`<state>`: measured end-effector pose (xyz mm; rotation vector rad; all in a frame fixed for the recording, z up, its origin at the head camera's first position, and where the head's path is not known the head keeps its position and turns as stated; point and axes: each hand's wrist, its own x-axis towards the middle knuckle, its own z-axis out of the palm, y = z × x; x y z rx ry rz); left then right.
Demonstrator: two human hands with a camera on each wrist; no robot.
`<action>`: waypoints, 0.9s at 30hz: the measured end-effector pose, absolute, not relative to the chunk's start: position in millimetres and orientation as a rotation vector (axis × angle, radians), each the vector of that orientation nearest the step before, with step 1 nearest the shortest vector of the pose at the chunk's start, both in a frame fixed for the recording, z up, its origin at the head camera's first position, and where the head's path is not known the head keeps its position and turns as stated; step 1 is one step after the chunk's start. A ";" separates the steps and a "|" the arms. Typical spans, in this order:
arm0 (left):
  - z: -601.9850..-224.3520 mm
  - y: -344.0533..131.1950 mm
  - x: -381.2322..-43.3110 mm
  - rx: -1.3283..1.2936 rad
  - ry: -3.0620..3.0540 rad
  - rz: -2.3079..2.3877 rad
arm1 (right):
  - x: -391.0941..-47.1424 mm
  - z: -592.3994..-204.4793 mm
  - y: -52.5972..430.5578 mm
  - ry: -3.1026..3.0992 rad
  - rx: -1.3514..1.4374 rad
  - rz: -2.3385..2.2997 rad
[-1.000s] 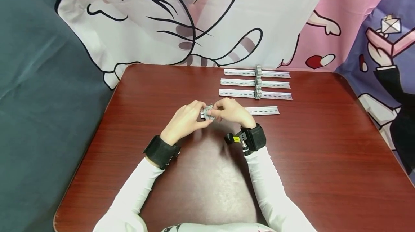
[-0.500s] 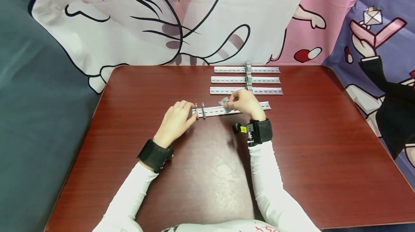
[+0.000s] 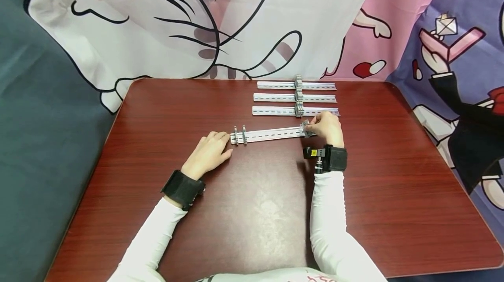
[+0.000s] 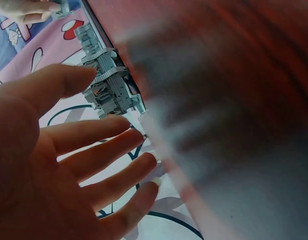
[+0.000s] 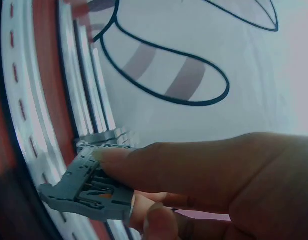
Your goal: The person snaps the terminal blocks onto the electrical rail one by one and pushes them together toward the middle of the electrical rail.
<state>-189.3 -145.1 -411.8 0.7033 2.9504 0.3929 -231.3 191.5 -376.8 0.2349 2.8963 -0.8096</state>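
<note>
A slotted metal DIN rail [image 3: 271,134] lies across the table in front of both hands. Two thin grey terminal blocks [image 3: 244,135] stand on it near its left end. My right hand [image 3: 327,128] pinches another grey terminal block [image 5: 91,187] between thumb and fingers, over the rail's right end. In the right wrist view this block overlaps the rail, its flat side facing the camera. My left hand [image 3: 208,153] lies beside the rail's left end, fingers spread and holding nothing. The left wrist view has its fingers [image 4: 106,162] loosely extended, the thumb in front of the blocks.
Three more DIN rails [image 3: 271,111] lie parallel farther back, each with a cluster of terminal blocks [image 3: 299,109] near its middle. A printed cloth [image 3: 165,54] hangs behind the table's back edge. The brown table [image 3: 252,212] extends around the hands.
My right hand has carried a terminal block rightward along the rail from the left end to the right end. My left hand has drawn back from the two blocks there. The view has shifted slightly.
</note>
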 end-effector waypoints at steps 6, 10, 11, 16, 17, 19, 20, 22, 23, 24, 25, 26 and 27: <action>-412.3 -143.5 -190.4 0.706 2.828 0.336 | -233.9 -385.4 194.1 2.897 0.297 -0.829; -414.3 -142.6 -191.4 0.726 2.765 0.314 | -235.8 -390.1 193.5 2.905 0.332 -0.832; -414.7 -142.3 -191.6 0.731 2.755 0.313 | -235.9 -390.8 192.9 2.907 0.337 -0.830; -414.1 -140.3 -192.3 0.739 2.746 0.314 | -237.0 -392.3 190.5 2.911 0.362 -0.816; -413.7 -139.9 -192.5 0.738 2.745 0.310 | -237.1 -392.2 190.1 2.909 0.366 -0.815; -412.8 -139.0 -193.4 0.741 2.744 0.302 | -238.0 -392.3 189.4 2.909 0.374 -0.815; -412.2 -138.6 -193.8 0.745 2.744 0.296 | -238.5 -392.5 189.2 2.912 0.376 -0.810; -410.5 -138.1 -194.7 0.752 2.743 0.290 | -239.6 -393.5 189.0 2.904 0.387 -0.812; -409.8 -137.9 -195.4 0.753 2.737 0.291 | -240.2 -394.1 188.9 2.899 0.395 -0.812; -409.4 -137.7 -196.1 0.758 2.734 0.291 | -240.8 -394.7 188.5 2.896 0.401 -0.814; -408.6 -137.6 -196.5 0.761 2.730 0.288 | -241.3 -395.4 188.3 2.893 0.407 -0.815; -408.0 -137.5 -197.2 0.759 2.723 0.290 | -241.9 -396.2 187.9 2.893 0.410 -0.814; -407.4 -137.5 -197.9 0.755 2.717 0.292 | -242.6 -396.9 187.4 2.889 0.415 -0.820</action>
